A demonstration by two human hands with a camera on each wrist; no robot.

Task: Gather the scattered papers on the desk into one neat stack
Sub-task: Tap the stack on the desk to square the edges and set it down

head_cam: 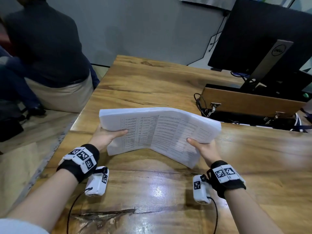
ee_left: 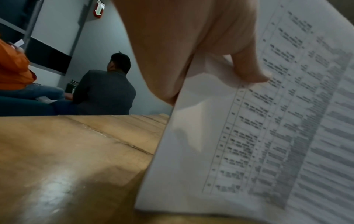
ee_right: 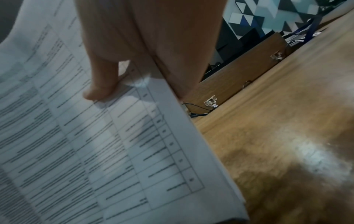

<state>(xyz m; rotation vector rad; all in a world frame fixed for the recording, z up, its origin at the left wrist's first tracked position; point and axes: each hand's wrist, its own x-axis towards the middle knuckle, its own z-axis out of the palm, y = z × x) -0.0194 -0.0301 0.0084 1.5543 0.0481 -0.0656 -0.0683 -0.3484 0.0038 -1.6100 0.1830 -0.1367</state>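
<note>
A thick stack of printed papers with table text hangs lifted above the wooden desk, arched upward along its middle. My left hand grips its left edge, thumb on top and fingers underneath. My right hand grips the right edge the same way. In the left wrist view the thumb presses on the top sheet of the papers. The right wrist view shows the right thumb on the papers, with the fingers hidden behind the stack.
An open cable hatch with a raised wooden lid and wires lies at the right. A monitor stands behind it. A person in a dark top sits off the desk's left edge. Bare desk lies near me.
</note>
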